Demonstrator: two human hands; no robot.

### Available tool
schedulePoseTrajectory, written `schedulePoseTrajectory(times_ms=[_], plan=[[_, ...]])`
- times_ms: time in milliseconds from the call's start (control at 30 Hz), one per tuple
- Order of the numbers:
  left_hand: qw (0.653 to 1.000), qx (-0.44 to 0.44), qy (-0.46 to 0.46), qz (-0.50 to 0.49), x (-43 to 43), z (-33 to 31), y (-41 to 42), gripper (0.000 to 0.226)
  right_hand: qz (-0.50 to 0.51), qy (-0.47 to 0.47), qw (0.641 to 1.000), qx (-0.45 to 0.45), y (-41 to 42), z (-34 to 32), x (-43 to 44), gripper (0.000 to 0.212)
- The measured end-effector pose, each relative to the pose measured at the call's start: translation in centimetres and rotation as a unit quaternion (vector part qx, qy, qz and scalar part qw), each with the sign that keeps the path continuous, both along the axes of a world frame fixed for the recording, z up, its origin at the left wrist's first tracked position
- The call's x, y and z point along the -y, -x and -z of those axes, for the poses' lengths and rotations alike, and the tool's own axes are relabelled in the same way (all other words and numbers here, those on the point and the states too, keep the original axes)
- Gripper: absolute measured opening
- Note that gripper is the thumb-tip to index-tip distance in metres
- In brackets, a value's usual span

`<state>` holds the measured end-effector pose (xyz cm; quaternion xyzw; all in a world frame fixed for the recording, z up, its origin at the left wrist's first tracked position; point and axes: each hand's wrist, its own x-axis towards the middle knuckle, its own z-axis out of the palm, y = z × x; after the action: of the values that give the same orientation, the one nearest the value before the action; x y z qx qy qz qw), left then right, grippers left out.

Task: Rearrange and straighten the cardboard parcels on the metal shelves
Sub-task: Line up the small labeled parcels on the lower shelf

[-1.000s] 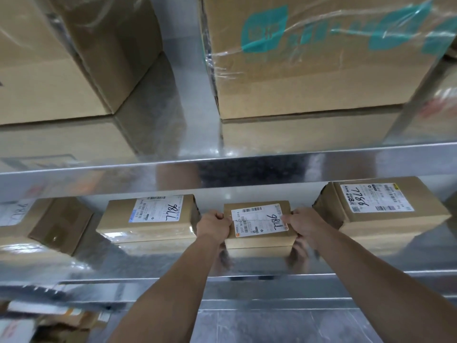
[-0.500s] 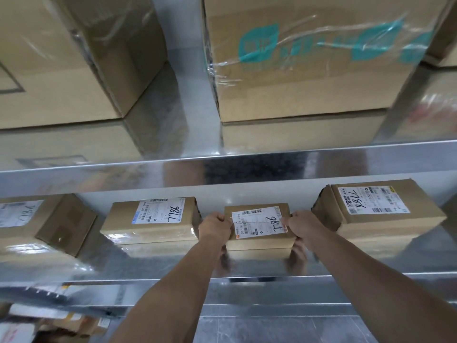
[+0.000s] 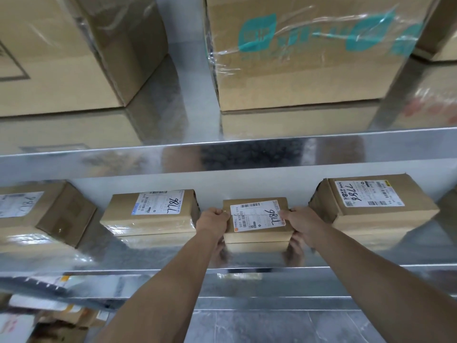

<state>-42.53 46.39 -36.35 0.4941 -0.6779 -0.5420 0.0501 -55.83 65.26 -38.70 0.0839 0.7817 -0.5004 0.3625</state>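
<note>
Shiny galvanised steel everywhere here, the lower shelf [image 3: 148,258] is so reflective you get a mirror copy of every box sitting on it. The small parcel [image 3: 257,219] sits mid-shelf, label up, between a wider parcel [image 3: 150,214] just to its left and a chunkier parcel [image 3: 373,206] to its right, not touching either. The left hand [image 3: 214,222] grips its left edge with fingers [image 3: 217,212] curled over the top corner, and the right hand [image 3: 300,222] grips the right edge, thumb pinching down on the label. The rest of the right hand's fingers go down the side, so can't really see them. A tilted parcel [image 3: 37,214] at the far left is cut off by the frame and a bit blurred. Up on the upper shelf [image 3: 222,149] there's a big plain box [image 3: 61,58] and a film-wrapped box [image 3: 309,58] with teal print, both cropped at the top, and the print is too smeared under the plastic to read. The marker numbers on the labels are upside down from here, fine print unreadable. Grey tiled floor [image 3: 259,328] shows below, plus some blurry cardboard clutter [image 3: 49,320] at bottom left that I can't make out.
</note>
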Motion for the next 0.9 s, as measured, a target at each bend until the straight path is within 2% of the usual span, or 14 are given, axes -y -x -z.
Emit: schedulePoseTrajectory(times_ms=[267,467,900], plan=[[0.998,-0.037,-0.06,0.003,0.1,0.2,-0.5,0.025,0.018,0.017,1.0,-0.018,-1.0,-2.1,0.1,0.031],[0.994,-0.062,-0.086,-0.016,-0.6,-0.9,-0.8,0.024,0.068,0.085,0.994,0.001,-1.7,-3.7,-0.5,0.034],[0.995,-0.073,-0.061,-0.006,0.3,-0.4,-1.3,0.025,0.055,0.089,0.995,0.003,-2.9,-3.5,-0.3,0.038]])
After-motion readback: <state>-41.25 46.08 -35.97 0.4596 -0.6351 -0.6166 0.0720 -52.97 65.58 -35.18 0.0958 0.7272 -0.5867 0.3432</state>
